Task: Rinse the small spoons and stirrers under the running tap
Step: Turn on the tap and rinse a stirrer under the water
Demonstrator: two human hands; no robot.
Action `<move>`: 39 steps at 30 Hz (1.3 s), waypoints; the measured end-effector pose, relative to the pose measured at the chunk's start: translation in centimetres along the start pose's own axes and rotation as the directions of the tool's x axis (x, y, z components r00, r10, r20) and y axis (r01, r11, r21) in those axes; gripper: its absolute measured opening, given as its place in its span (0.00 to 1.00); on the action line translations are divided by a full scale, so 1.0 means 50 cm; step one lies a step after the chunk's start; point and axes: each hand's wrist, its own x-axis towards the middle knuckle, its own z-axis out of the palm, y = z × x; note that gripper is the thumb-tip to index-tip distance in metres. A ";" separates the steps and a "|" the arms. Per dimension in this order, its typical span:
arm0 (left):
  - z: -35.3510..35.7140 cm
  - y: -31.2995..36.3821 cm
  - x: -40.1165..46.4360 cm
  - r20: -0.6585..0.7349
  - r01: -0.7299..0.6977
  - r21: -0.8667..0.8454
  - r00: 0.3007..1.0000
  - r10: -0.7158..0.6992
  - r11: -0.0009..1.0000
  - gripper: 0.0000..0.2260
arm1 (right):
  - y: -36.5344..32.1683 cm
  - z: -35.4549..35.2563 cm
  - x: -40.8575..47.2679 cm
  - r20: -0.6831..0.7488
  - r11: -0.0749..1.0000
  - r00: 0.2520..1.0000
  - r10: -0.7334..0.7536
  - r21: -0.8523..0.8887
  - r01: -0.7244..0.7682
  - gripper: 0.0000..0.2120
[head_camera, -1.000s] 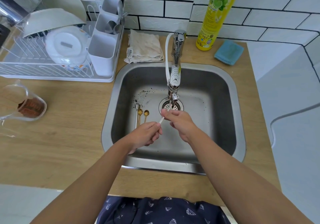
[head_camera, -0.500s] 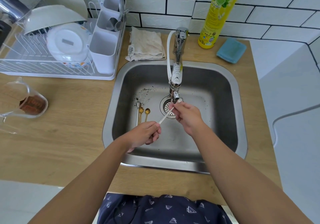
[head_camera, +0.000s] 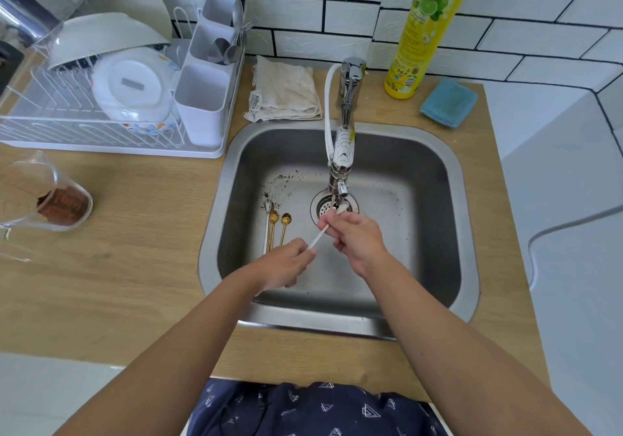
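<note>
Gripping one thin white plastic stirrer (head_camera: pixel 317 237) with both hands, left (head_camera: pixel 286 263) and right (head_camera: pixel 354 236), over square steel sink (head_camera: pixel 438 172) holding small gold spoons (head_camera: pixel 279 223).

You have a thin white stirrer (head_camera: pixel 317 237) slanting up from lower left to upper right, its upper end under the tap (head_camera: pixel 341 165), above the drain. Two small gold spoons (head_camera: pixel 279 226) lie side by side on the sink floor to its left, bowls pointing away from you, with a silver spoon (head_camera: pixel 268 207) just beside them on their left.
</note>
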 end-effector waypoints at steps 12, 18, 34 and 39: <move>0.006 -0.011 0.005 -0.278 -0.116 -0.039 0.955 0.100 0.993 0.11 | -0.019 0.003 0.010 0.038 0.951 0.965 -0.258 -0.167 0.261 0.04; 0.007 -0.014 -0.011 -0.262 -0.084 -0.128 0.964 0.048 0.988 0.13 | -0.003 0.009 0.022 0.139 0.892 0.943 -0.302 -0.309 0.331 0.03; -0.021 -0.010 0.019 -0.060 -0.136 -0.408 0.991 0.122 0.903 0.10 | -0.048 -0.093 0.019 -0.022 0.964 0.964 -0.264 0.009 0.264 0.06; 0.006 0.056 0.088 -0.199 -0.159 -0.792 0.980 -0.003 0.589 0.05 | -0.085 -0.135 0.006 -0.275 0.920 0.921 -0.275 0.203 0.335 0.06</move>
